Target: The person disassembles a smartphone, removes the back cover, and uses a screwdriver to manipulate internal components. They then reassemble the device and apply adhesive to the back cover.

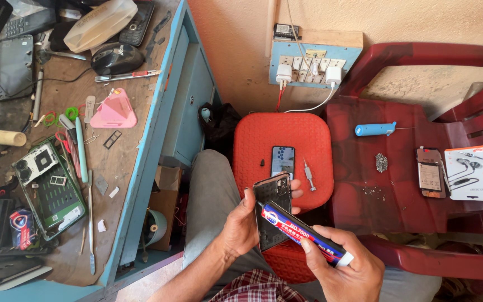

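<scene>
My left hand (240, 223) grips a dark phone back cover (269, 208), tilted upright over my lap. My right hand (345, 265) holds a blue and red glue tube (303, 232) with its nozzle end pointing up-left onto the cover's edge. Just beyond the hands, a red stool (264, 140) carries a smartphone (283, 161) lying screen up, a small screwdriver (309, 175) and a tiny dark part (263, 163).
A cluttered workbench (135, 151) at left holds an opened phone (48, 187), a pink triangular pick (114, 110), tools and a mouse (117, 58). A red plastic chair (409, 196) at right carries a blue tool (375, 129), another phone (430, 172) and an earphone box (470, 173). Chargers sit in a wall socket board (308, 64).
</scene>
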